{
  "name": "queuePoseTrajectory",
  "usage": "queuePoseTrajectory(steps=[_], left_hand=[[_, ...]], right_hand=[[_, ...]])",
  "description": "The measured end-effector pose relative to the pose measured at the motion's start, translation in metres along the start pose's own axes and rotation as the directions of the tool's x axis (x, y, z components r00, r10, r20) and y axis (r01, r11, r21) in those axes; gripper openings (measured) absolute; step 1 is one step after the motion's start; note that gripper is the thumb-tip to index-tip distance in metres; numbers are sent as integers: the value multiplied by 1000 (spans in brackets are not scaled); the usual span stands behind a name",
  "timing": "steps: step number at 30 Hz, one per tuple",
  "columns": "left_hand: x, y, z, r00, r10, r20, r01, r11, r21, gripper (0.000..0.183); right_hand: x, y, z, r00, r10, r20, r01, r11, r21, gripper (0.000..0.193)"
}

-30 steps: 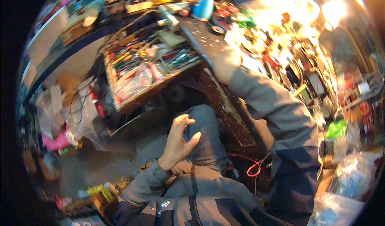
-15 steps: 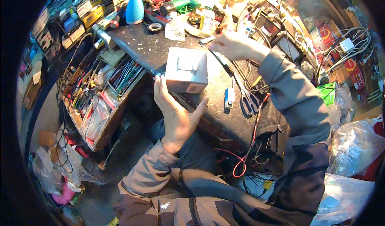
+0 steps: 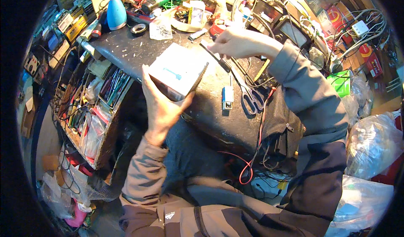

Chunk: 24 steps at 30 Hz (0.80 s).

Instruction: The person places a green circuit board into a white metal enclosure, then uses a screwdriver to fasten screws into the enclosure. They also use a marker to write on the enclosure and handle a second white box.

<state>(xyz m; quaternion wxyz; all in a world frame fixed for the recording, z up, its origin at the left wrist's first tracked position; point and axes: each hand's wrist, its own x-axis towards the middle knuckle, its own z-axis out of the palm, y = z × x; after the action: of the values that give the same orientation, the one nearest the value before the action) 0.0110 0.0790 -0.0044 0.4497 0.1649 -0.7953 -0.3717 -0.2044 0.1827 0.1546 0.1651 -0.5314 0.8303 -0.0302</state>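
White box (image 3: pixel 177 70), one, in left hand (image 3: pixel 163 110)

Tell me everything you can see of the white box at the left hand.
The white box looks like cardboard, with a small dark-blue picture on its glare-washed upper face and a shadowed near side. It appears closed. Turned at an angle, it is cupped by the left hand near the dark bench's edge; whether it touches the bench is unclear.
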Motion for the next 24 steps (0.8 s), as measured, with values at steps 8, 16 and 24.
queuePoseTrajectory(steps=[8, 16, 24], left_hand=[[28, -13, -24, 928, -64, 366, 182, 937, -297, 124], [34, -22, -26, 910, -44, 413, 206, 911, -358, 127], [43, -31, -16, 884, -46, 465, 227, 912, -341, 129]], right_hand=[[-2, 103, 48, 974, 224, 15, -215, 951, -224, 45], [-1, 103, 59, 971, 189, -149, -205, 973, -107, 33], [-49, -33, -7, 905, -14, -426, 344, 613, 711, 24]])
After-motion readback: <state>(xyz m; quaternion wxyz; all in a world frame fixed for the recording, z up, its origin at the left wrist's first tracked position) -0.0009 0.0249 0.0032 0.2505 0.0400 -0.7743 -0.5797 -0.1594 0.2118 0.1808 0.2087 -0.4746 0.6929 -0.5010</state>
